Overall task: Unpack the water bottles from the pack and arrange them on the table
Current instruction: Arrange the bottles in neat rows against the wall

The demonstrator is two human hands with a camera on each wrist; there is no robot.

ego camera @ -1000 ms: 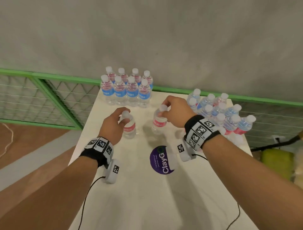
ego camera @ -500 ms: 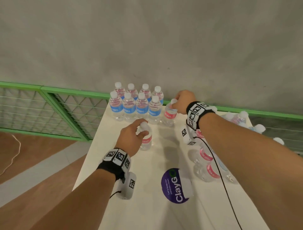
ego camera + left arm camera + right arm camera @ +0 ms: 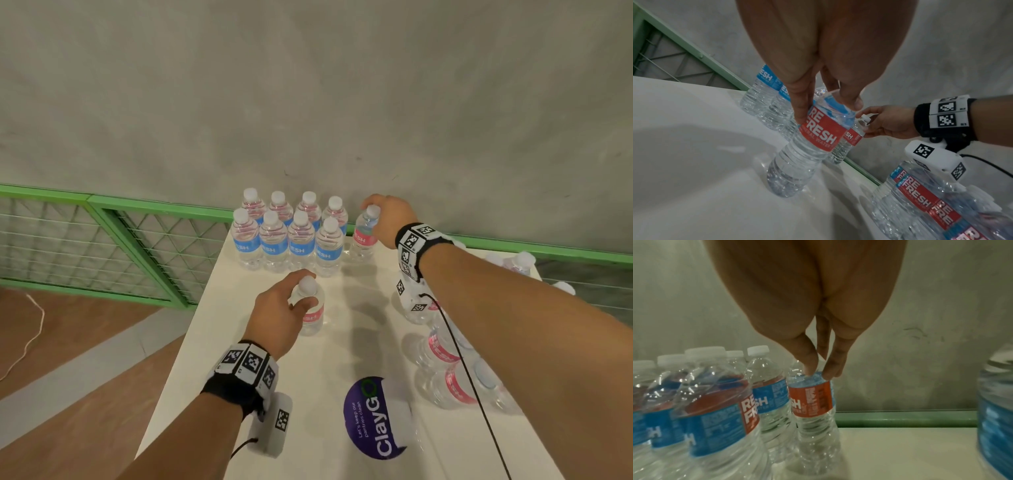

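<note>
Several small water bottles (image 3: 286,236) stand in two rows at the far edge of the white table (image 3: 212,342). My right hand (image 3: 383,219) grips the neck of a red-labelled bottle (image 3: 363,236) that stands just right of the back row; the right wrist view shows the fingers (image 3: 809,363) round the shoulder of this bottle (image 3: 812,399). My left hand (image 3: 284,308) holds another red-labelled bottle (image 3: 311,311) by its top, upright on the table in front of the rows, the same bottle (image 3: 807,146) under my fingers in the left wrist view. The pack of bottles (image 3: 445,363) lies at the right, under my right forearm.
A purple round sticker (image 3: 373,416) lies on the near part of the table. A green mesh railing (image 3: 102,240) runs behind and left of the table, before a grey wall. A cable (image 3: 472,377) hangs from my right wrist. Brown floor lies at the left.
My right hand has carried its bottle from mid-table to the far edge beside the rows. My left hand has moved its bottle a little further away. The view shifted, so the pack now sits lower right.
</note>
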